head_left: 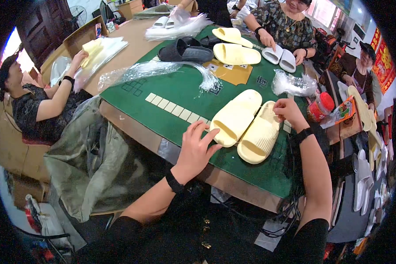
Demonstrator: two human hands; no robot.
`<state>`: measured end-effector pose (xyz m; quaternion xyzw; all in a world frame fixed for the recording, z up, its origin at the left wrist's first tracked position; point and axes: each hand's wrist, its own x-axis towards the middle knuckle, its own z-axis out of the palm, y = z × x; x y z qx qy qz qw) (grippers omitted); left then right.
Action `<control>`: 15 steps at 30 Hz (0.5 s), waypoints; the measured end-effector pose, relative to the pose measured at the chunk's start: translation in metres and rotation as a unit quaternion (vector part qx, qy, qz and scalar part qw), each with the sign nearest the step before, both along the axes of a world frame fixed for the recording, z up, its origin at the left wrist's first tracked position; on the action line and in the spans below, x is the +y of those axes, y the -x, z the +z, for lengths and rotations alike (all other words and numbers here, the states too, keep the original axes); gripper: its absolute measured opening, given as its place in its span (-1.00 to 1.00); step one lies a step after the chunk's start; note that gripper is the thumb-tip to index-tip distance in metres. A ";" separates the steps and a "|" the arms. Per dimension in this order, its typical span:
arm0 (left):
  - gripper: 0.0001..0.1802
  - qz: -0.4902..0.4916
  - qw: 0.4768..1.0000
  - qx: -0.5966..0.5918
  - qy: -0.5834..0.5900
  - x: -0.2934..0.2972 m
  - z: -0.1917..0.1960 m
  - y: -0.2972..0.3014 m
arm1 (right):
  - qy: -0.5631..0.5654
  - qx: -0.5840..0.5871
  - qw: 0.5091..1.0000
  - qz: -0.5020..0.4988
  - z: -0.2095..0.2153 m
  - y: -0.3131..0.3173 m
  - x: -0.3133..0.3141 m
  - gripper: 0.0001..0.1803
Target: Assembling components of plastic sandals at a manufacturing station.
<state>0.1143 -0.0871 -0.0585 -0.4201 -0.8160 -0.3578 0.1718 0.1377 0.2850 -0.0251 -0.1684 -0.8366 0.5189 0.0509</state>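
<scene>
Yellow slippers (238, 118) lie near a red-lidded jar (320, 108), its contents unclear.

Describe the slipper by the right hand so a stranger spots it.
Find the green table; toward its near edge lies a pale yellow pair. Take the right-hand slipper, the right hand at its far end. Its strap shows ridges; the left-hand slipper, by the left hand, looks smooth.

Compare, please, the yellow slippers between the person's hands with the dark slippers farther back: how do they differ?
Colour: the yellow slippers are pale; the dark slippers look black.
Place: the yellow slippers lie nearer the person than the dark slippers.
Hands: the left hand and right hand are at the yellow slippers; none is at the dark slippers.
Both lie on the green surface.
</scene>
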 end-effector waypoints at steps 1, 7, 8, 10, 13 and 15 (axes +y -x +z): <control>-0.47 0.002 1.000 -0.001 0.001 -0.001 0.000 0.001 | 0.001 -0.001 1.000 0.002 0.000 0.001 -0.004 -0.95; -0.68 -0.016 0.998 0.048 -0.024 -0.004 0.003 0.015 | -0.165 -0.027 0.982 0.084 0.002 0.004 -0.027 -0.94; -0.70 -0.028 0.997 0.066 -0.026 -0.003 0.005 0.017 | -0.165 -0.027 0.982 0.085 0.003 0.004 -0.030 -0.94; -0.73 -0.041 0.995 0.084 -0.027 0.000 0.006 0.023 | -0.215 -0.019 0.971 0.100 0.004 0.002 -0.037 -0.91; -0.78 -0.087 0.989 0.121 0.006 0.005 0.012 0.030 | -0.227 -0.026 0.967 0.116 0.001 0.005 -0.039 -0.89; -0.80 -0.146 0.972 0.174 0.052 0.010 0.018 0.032 | -0.222 -0.029 0.968 0.114 0.001 0.004 -0.041 -0.90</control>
